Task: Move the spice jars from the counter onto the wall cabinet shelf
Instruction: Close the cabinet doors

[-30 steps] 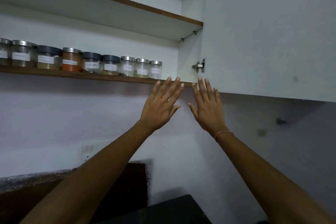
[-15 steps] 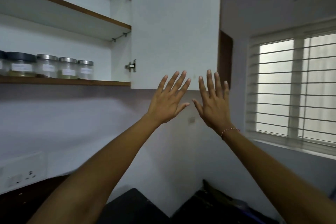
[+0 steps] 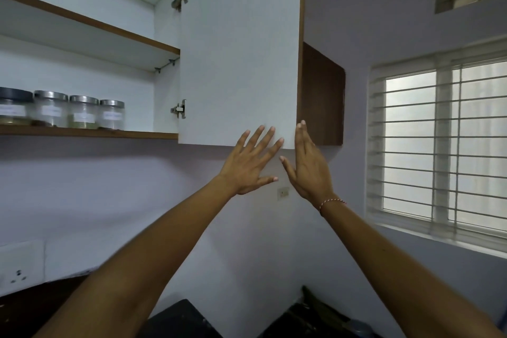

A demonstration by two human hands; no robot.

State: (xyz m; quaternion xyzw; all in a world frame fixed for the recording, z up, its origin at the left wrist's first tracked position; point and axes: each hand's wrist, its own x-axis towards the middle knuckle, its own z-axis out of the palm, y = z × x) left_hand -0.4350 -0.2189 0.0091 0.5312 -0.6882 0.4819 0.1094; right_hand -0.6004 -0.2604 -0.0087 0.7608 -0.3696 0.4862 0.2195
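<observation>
Several spice jars point(image 3: 82, 115) with metal or dark lids and white labels stand in a row on the lower wall cabinet shelf point(image 3: 90, 133) at the left. The white cabinet door point(image 3: 241, 49) hangs open in the middle. My left hand point(image 3: 251, 162) is raised with fingers spread, its fingertips over the door's lower corner. My right hand point(image 3: 310, 164) is flat beside it, fingers reaching up along the door's outer edge. Neither hand holds anything.
An upper shelf point(image 3: 90, 23) is bare. A window with horizontal bars point(image 3: 444, 145) fills the right. A wall socket point(image 3: 19, 263) sits at lower left, dark counter point(image 3: 178, 321) at the bottom, a brown cabinet side point(image 3: 321, 96) behind the door.
The view has swung right, so fewer jars show and the window has come in. Both hands have followed, moving from below the shelf to the door's lower outer corner.
</observation>
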